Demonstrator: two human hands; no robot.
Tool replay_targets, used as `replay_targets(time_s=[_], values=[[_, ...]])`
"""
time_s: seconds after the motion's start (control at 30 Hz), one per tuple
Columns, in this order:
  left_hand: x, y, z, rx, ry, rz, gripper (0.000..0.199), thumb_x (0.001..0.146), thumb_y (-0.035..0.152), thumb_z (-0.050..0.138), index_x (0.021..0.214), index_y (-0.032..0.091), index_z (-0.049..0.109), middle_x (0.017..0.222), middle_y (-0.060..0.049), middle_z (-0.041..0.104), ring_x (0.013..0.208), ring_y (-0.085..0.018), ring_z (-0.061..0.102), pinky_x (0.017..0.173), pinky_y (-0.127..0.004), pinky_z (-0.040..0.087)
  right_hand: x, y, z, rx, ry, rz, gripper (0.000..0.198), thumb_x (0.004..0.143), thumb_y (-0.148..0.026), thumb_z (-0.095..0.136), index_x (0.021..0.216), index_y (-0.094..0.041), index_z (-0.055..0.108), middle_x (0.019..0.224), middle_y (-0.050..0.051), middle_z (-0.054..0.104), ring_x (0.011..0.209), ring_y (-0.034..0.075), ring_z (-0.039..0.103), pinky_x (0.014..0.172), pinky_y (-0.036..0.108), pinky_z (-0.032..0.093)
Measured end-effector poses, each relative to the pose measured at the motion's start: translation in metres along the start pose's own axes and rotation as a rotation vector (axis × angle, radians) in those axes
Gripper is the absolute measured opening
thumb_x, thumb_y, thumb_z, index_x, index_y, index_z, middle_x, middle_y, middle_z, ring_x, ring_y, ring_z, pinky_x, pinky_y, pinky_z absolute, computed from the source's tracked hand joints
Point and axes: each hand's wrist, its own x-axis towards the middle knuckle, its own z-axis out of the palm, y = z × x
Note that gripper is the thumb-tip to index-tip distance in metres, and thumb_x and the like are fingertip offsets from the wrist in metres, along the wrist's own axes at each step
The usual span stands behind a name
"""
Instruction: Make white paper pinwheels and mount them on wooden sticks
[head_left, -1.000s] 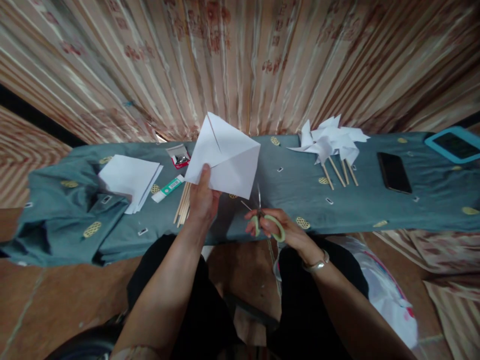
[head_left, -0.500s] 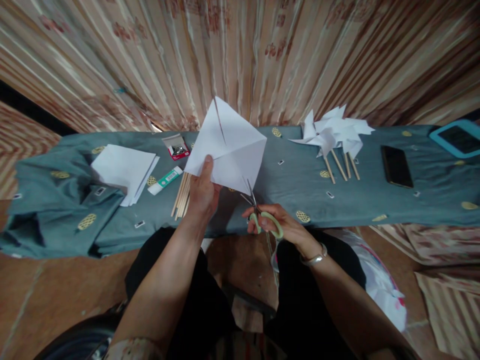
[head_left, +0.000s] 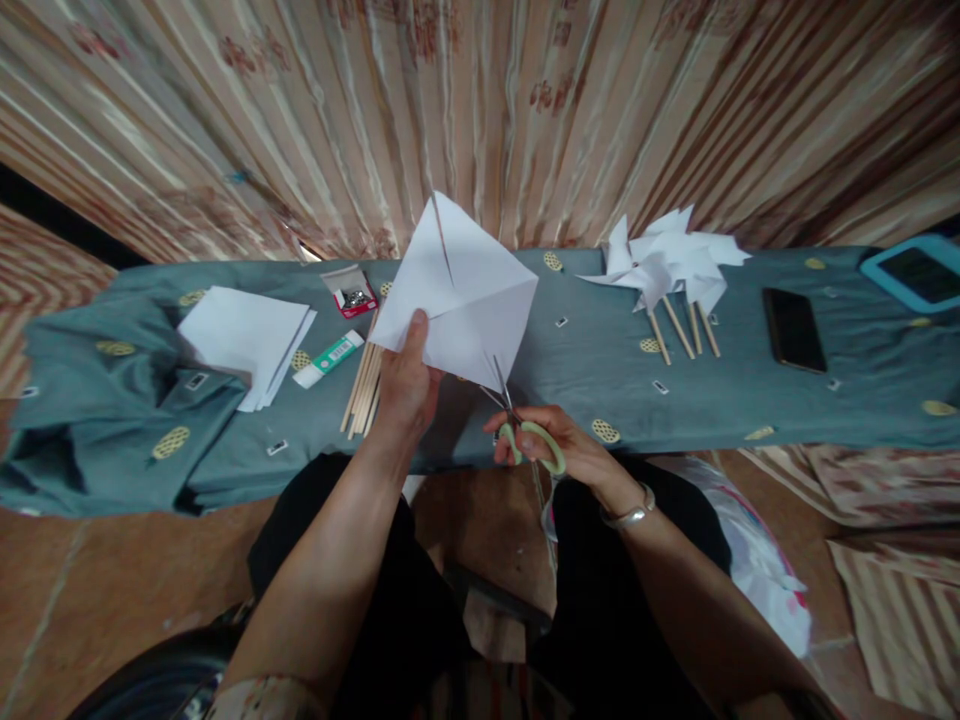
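A white square of paper (head_left: 480,300) is held up over the bench by my left hand (head_left: 409,385), thumb on top and the fingers hidden beneath. One slit runs from its top corner toward the middle, and a crease crosses it. In my right hand (head_left: 555,440) are scissors (head_left: 551,452) with pale green handles. Their blades are parted, and the paper's lower corner lies between them. Behind my left hand lies a bundle of wooden sticks (head_left: 363,390).
On the blue-green cloth (head_left: 585,350) lie a paper stack (head_left: 244,335), a green-and-white box (head_left: 328,358), and a red box of small metal pieces (head_left: 354,298). Paper pinwheels on sticks (head_left: 675,260), a phone (head_left: 795,330) and a blue-framed tablet (head_left: 919,275) are to the right.
Almost nothing differs. The view has shifted very slightly, and the paper sits a touch further right in it. Both hands keep their holds.
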Motion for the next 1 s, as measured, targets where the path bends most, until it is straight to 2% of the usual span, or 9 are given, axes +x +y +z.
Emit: replay_targets(time_s=[0.23,0.57,0.8,1.0], values=[[0.000,-0.002,-0.001,-0.025,-0.042,0.010,0.039,0.089,0.021,0.066,0.127,0.028,0.063,0.127,-0.003,0.070,0.127,-0.022,0.059,0.100,-0.032,0.053,0.000,-0.002,0.000,-0.027,0.000,0.000,0.056,0.077,-0.065,0.068,0.102,-0.016,0.073,0.073,0.004,0.071,0.064,0.013,0.062,0.056,0.022,0.048],[0.000,-0.001,0.000,-0.021,-0.014,0.025,0.035,0.088,0.020,0.067,0.122,0.027,0.066,0.123,-0.003,0.072,0.127,-0.022,0.060,0.102,-0.031,0.051,0.002,0.003,0.000,0.028,0.004,0.015,0.053,0.074,-0.061,0.073,0.101,-0.015,0.073,0.072,0.003,0.071,0.061,0.012,0.063,0.057,0.021,0.049],[-0.001,0.001,0.000,-0.030,-0.007,0.015,0.045,0.085,0.023,0.072,0.128,0.029,0.062,0.125,-0.003,0.071,0.127,-0.023,0.059,0.102,-0.032,0.052,0.004,0.011,0.000,0.040,0.012,-0.017,0.046,0.075,-0.054,0.076,0.099,-0.015,0.073,0.067,0.001,0.071,0.058,0.011,0.063,0.057,0.021,0.051],[0.000,0.002,-0.002,0.002,-0.012,0.019,0.031,0.087,0.022,0.068,0.117,0.025,0.067,0.120,-0.004,0.073,0.124,-0.023,0.061,0.099,-0.034,0.054,0.005,0.012,0.001,0.065,0.015,-0.018,0.037,0.074,-0.047,0.078,0.095,-0.016,0.073,0.065,-0.001,0.069,0.056,0.010,0.062,0.056,0.022,0.053]])
